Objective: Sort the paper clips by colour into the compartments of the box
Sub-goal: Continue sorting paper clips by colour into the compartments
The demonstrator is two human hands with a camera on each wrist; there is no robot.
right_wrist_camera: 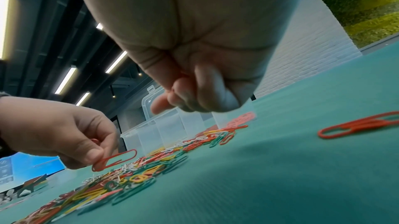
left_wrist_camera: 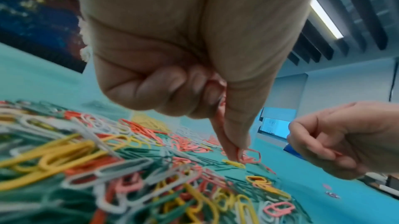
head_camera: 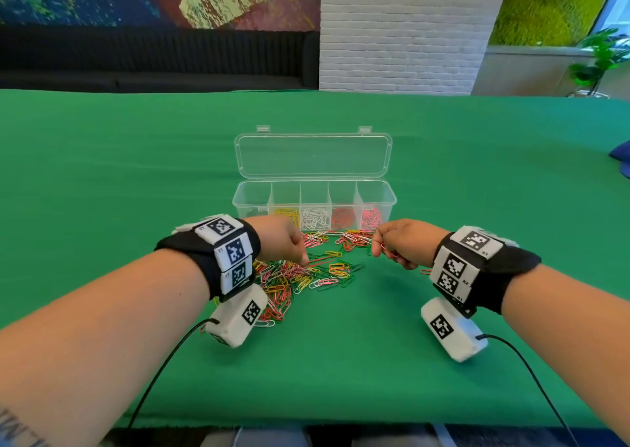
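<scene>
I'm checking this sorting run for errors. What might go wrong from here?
The left hand pinches a red clip while the red and pink compartments sit side by side, so a misdrop seems possible. One red clip lies apart from the pile and may be overlooked.

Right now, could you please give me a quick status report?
Left hand pinches a red clip; right hand grips red clips. Box open, four compartments filled. Mixed pile unsorted. Nothing blocking.
</scene>
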